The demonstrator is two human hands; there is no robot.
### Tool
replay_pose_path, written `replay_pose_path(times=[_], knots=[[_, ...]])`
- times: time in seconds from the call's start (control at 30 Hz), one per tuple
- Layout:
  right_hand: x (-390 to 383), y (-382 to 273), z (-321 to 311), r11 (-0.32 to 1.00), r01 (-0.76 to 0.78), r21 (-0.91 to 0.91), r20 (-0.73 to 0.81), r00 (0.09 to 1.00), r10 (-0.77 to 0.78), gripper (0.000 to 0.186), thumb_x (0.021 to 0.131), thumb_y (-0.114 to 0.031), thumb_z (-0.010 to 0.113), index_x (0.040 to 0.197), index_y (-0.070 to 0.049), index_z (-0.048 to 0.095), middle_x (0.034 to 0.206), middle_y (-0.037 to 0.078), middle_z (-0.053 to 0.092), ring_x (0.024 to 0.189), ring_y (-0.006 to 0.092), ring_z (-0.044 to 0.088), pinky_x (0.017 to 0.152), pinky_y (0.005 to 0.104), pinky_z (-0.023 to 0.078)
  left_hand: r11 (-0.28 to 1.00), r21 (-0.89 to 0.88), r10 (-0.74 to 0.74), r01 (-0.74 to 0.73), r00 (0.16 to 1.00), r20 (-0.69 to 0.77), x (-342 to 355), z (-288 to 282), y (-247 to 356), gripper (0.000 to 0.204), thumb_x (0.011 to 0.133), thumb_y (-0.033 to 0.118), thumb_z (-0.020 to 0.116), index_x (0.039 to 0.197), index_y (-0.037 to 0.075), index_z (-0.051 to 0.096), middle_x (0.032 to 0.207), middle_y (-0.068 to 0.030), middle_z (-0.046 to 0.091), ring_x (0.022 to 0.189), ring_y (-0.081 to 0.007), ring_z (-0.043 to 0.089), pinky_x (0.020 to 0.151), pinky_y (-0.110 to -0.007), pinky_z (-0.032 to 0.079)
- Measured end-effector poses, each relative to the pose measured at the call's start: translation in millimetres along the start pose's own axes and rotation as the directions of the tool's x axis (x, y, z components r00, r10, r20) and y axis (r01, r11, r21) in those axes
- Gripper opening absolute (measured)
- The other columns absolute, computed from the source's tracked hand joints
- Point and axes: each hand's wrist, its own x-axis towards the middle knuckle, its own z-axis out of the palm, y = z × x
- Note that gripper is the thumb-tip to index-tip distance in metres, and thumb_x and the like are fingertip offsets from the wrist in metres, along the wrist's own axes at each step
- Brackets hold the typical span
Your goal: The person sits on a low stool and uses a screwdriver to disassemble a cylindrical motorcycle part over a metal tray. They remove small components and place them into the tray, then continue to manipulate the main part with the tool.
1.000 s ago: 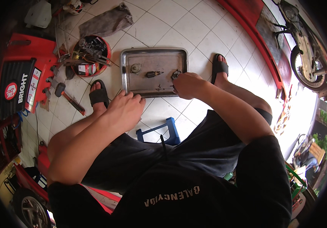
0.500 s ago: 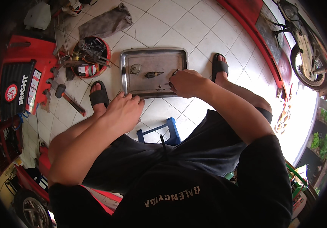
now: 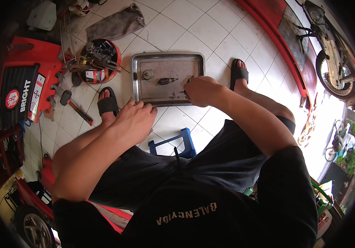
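A steel tray (image 3: 152, 95) lies on the tiles between my feet. In it are a round metal part (image 3: 147, 74), a dark cylindrical part with a shaft (image 3: 166, 80) and small pieces. My left hand (image 3: 138, 118) is curled at the near left rim; what its fingers hold, if anything, is hidden. My right hand (image 3: 202, 91) is closed on a small dark metal part (image 3: 189, 80) at the tray's right side, mostly covered by the fingers.
A red tub of tools (image 3: 115, 58), a hammer (image 3: 76, 108), a red machine (image 3: 28, 58) and a grey cloth (image 3: 115, 20) are to the left and behind. A blue plastic frame (image 3: 187, 144) is below. A motorbike (image 3: 330, 70) stands right, another (image 3: 338, 140) outside.
My right hand has shifted slightly left, covering more of the small part. My left hand is nearly still. Outside at right, a different two-wheeler is now in sight.
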Motion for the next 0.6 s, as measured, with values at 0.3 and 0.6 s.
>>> replay_pose_path(times=[0.3, 0.6], knots=[[6.6, 0.5, 6.1, 0.999, 0.028, -0.038, 0.015, 1.0, -0.027, 0.026, 0.097, -0.024, 0.06, 0.102, -0.003, 0.074, 0.101, 0.016, 0.075, 0.098, 0.0348, 0.073, 0.085, 0.0433, 0.059, 1.0, -0.003, -0.011, 0.011, 1.0, -0.008, -3.2, 1.8, 0.1, 0.056, 0.083, 0.024, 0.08, 0.13, 0.001, 0.059, 0.122, -0.014, 0.064, 0.12, -0.0303, 0.061, 0.112, -0.045, 0.043], [11.4, -0.7, 5.5, 0.999, -0.012, -0.035, 0.042, 0.999, 0.014, 0.018, 0.087, -0.009, 0.066, 0.1, -0.005, 0.078, 0.105, 0.015, 0.076, 0.101, 0.0326, 0.074, 0.082, 0.0415, 0.061, 1.0, -0.005, -0.015, 0.015, 0.999, -0.029, -6.9, 3.9, 0.0, 0.055, 0.082, 0.023, 0.08, 0.128, 0.001, 0.059, 0.122, -0.0134, 0.064, 0.12, -0.03, 0.061, 0.112, -0.045, 0.043]])
